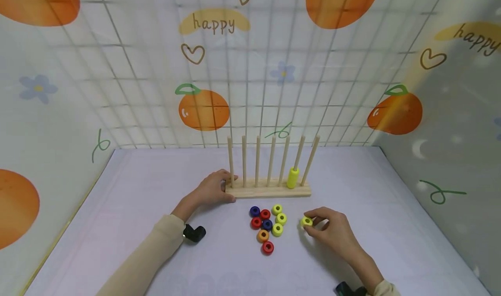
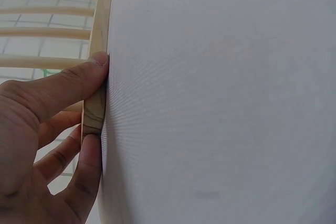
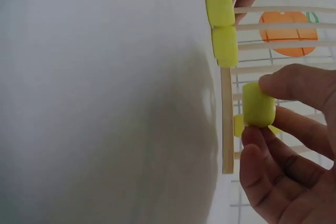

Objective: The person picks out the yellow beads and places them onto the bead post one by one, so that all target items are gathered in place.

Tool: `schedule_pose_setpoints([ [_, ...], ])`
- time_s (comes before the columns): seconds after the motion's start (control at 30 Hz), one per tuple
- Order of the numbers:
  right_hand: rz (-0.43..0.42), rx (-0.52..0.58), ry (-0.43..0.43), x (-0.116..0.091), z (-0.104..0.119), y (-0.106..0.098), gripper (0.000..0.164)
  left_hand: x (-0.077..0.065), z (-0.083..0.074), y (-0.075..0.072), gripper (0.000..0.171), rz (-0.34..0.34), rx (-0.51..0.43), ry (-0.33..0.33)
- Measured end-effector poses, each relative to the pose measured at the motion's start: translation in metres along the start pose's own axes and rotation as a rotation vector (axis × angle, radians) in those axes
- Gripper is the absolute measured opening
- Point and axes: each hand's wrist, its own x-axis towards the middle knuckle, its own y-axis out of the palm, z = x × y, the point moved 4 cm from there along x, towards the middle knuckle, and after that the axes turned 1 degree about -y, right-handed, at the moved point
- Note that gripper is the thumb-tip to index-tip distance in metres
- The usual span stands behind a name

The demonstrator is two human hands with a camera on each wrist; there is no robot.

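— Yellow ring: being pinched between thumb and fingertips of the right hand, sitting low over the white table, just right of the loose rings.

— And holding the rack?

— Left hand gripping the left end of the wooden peg rack, thumb and a finger clamping its base.

— Counting the pegs?

— Seven upright pegs. Carrying yellow rings on the sixth from the left only; the stack's count hard to tell from the head view.

— Lying loose on the table?

— Nine rings, clustering in front of the rack: three yellow, three red, two blue, one orange. Lying between the two hands, touching one another, well clear of the held ring.

— Standing between ring and rack?

— Only open table surface showing. Patterned cloth walls closing in behind and at the sides.
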Motion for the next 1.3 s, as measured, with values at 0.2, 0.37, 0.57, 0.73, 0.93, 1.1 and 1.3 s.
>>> schedule_pose_setpoints([
  [0.2,-0.040,-0.033,-0.056,0.004,0.002,-0.012,0.028,0.001,0.001,-0.002,0.069,-0.005,0.000,0.025],
  [0.37,-0.063,-0.061,-0.076,0.008,0.006,-0.023,0.028,0.002,0.001,-0.003,0.069,-0.002,-0.011,0.022],
  [0.57,-0.098,-0.100,-0.102,0.016,0.013,-0.039,0.028,0.002,0.001,-0.005,0.070,-0.003,-0.002,0.030],
  [0.73,-0.124,-0.122,-0.117,0.025,0.017,-0.052,0.028,0.003,0.003,-0.005,0.071,-0.004,-0.001,0.039],
  [0.93,-0.152,-0.138,-0.131,0.036,0.026,-0.068,0.028,0.004,0.004,-0.006,0.070,-0.002,-0.005,0.038],
  [1.1,-0.184,-0.149,-0.139,0.042,0.033,-0.079,0.028,0.004,0.003,-0.006,0.069,-0.001,-0.002,0.026],
  [1.3,-0.207,-0.168,-0.167,0.049,0.045,-0.090,0.029,0.003,0.002,-0.007,0.069,-0.003,0.005,0.018],
])
